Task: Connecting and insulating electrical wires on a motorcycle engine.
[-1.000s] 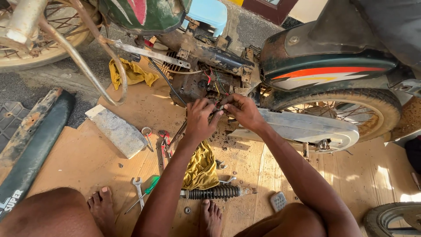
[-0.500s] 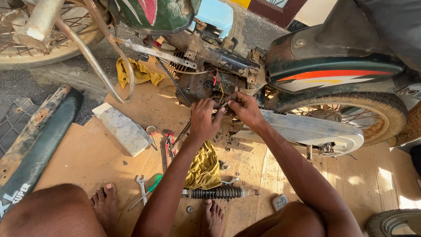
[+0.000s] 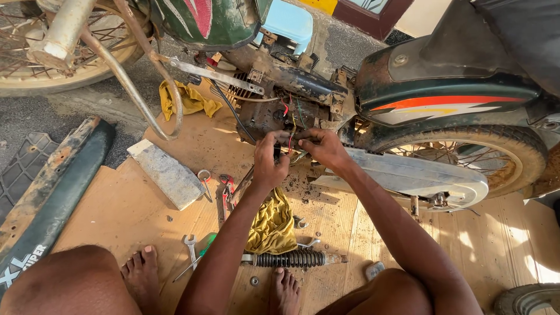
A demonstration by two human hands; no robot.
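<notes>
A stripped motorcycle lies across the top of the view, its greasy engine block [image 3: 274,111] exposed with red and green wires [image 3: 290,119] hanging from it. My left hand [image 3: 269,160] and my right hand [image 3: 319,147] meet just below the engine, fingers pinched on the loose wire ends between them. Both forearms reach up from my bent knees. The rear wheel [image 3: 466,157] and a silver chain cover [image 3: 408,175] sit to the right of my hands.
Cardboard sheets [image 3: 116,210] cover the ground. On them lie a grey stone block [image 3: 168,173], red pliers [image 3: 226,189], a spanner [image 3: 190,248], a yellow rag [image 3: 272,221], a black shock spring [image 3: 291,258] and small bolts. A long side panel [image 3: 52,192] lies at left.
Both hands stay together on the wires at the engine, shifting only slightly. My view has drifted a little, so the motorcycle sits marginally lower in frame.
</notes>
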